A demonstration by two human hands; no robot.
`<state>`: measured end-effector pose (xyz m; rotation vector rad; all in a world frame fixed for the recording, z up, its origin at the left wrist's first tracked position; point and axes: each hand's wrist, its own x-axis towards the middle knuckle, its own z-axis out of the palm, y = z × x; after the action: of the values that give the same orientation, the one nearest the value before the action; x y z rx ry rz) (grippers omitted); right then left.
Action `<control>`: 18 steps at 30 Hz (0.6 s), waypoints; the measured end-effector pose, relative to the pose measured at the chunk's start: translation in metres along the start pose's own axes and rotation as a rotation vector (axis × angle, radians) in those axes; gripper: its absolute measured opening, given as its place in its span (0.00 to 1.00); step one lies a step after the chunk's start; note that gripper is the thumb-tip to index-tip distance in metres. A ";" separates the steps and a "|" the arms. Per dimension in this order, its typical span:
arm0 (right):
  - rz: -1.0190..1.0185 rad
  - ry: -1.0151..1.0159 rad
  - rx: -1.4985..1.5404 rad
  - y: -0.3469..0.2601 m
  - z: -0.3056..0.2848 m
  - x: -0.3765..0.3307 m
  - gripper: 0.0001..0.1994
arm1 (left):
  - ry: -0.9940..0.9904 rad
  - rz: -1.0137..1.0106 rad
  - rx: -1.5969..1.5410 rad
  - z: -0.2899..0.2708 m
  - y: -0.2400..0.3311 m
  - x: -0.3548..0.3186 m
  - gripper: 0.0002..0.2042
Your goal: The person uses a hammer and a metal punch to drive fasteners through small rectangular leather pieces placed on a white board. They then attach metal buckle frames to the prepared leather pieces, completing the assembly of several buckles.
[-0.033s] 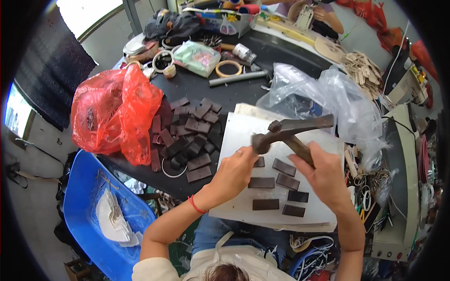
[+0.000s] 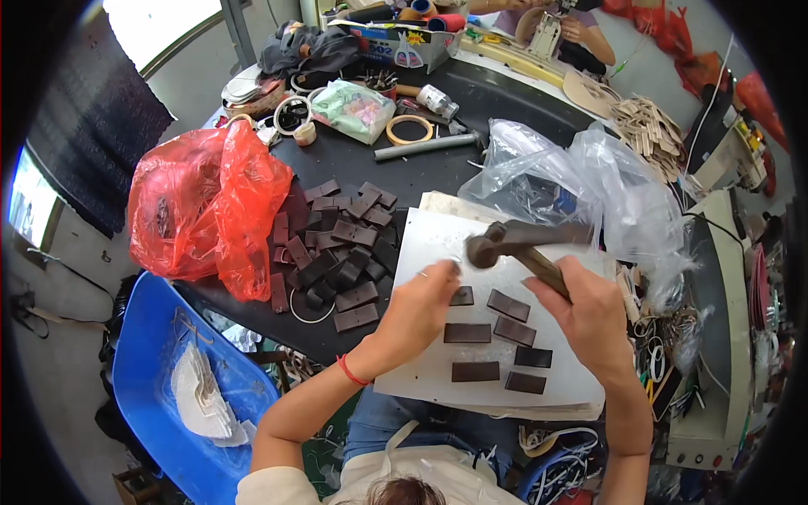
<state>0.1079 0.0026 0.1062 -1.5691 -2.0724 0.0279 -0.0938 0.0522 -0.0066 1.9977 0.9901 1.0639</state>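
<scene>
Two bare hands worked near the centre of the frame, over a pale board (image 2: 425,370) that lay on a dark worktop (image 2: 353,164). The right hand (image 2: 589,316) was closed around the handle of a hammer (image 2: 526,244), its dark head raised just left of centre and pointing left. The left hand (image 2: 417,307) was curled, fingertips pressing on a small dark leather piece (image 2: 461,295) on the board, directly below the hammer head. Five more dark rectangular pieces (image 2: 497,349) lay on the board, just right of and below that hand. A heap of similar dark pieces (image 2: 337,248) sat left of the board. A red plastic bag (image 2: 202,210) filled the left of the frame, a clear plastic bag (image 2: 572,181) the upper right, and a blue tub (image 2: 160,379) the lower left.

The plain risk was a blow landing on the left fingers, since they rested right at the piece under the head (the gap looked small). A glancing strike might also skid the piece sideways or knock its neighbours out of line.

Set against the earlier frame, taken at the same instant, nothing differed: hammer, both hands and the pieces on the board lay in the same places.
</scene>
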 end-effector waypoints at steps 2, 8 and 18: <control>0.038 0.070 0.017 0.002 -0.003 -0.005 0.14 | 0.029 -0.317 -0.376 -0.004 -0.002 0.010 0.08; 0.201 -0.026 0.053 0.019 0.004 -0.041 0.14 | -0.146 -0.360 -0.525 -0.015 -0.009 0.013 0.07; 0.417 0.129 0.325 -0.002 -0.021 -0.014 0.06 | -0.170 0.005 -0.167 -0.015 -0.004 0.003 0.05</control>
<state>0.1180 -0.0169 0.1191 -1.7122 -1.5226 0.3831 -0.1066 0.0599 -0.0017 1.9184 0.7813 0.9301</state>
